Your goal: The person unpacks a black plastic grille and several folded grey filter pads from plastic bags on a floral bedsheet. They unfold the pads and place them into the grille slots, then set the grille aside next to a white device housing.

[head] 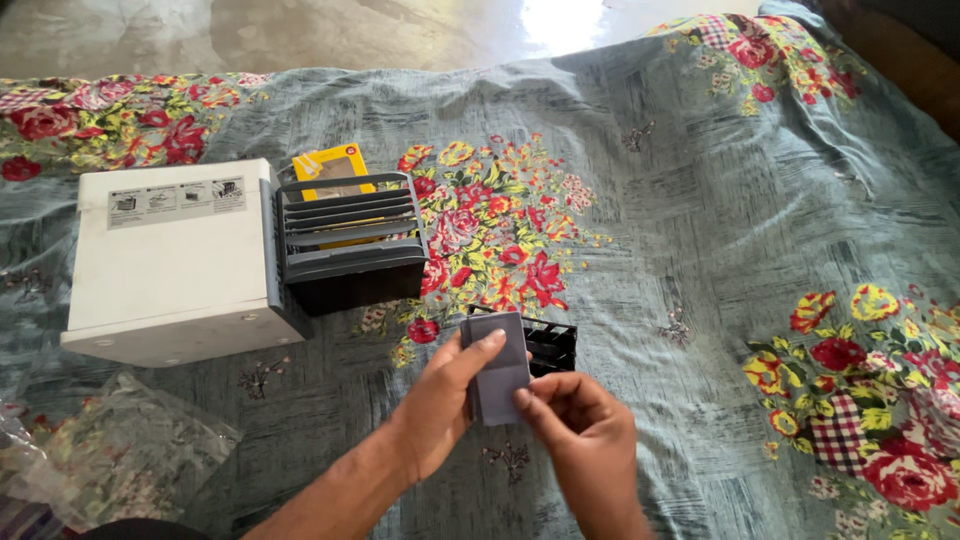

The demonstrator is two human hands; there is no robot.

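My left hand and my right hand together hold a small flat grey rectangular pad upright over the bed. The left thumb lies along its left edge and upper face; the right fingers pinch its lower right corner. Just behind the pad sits a black ribbed plastic frame on the bedspread. Farther left stands a white box-shaped appliance with a dark grey louvred grille on its right side.
A yellow packet lies behind the grille. A crumpled clear plastic bag rests at the lower left. The grey-green floral bedspread covers the whole surface; bare floor shows beyond its far edge.
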